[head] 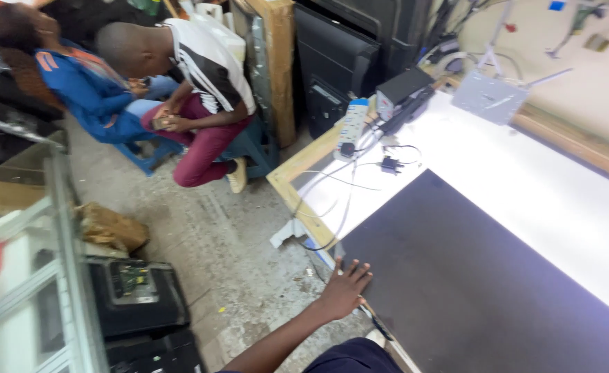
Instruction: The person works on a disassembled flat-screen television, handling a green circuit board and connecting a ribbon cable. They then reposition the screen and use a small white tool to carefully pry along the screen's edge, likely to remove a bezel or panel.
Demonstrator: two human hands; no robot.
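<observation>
One hand is all I can see from here: my left hand point(344, 290), fingers spread flat, palm down on the near-left corner of the dark panel point(470, 276), gripping nothing. My right hand is out of view, so I can't report on it.

The panel lies flat on the glowing white sheet point(526, 173) that covers the workbench point(297, 169), and takes up the bench's near part. Its long axis runs from the corner under my palm away toward the near-right end of the bench; its far edge runs parallel to the bench's long side.

My worry is that corner. It sits right at the bench's left edge, so I judge a push from a flat, unclosed hand could slide the panel off. Loose cables point(346, 186) trail from the power strip point(353, 124) across the far-left corner and could snag a shifting panel.
</observation>
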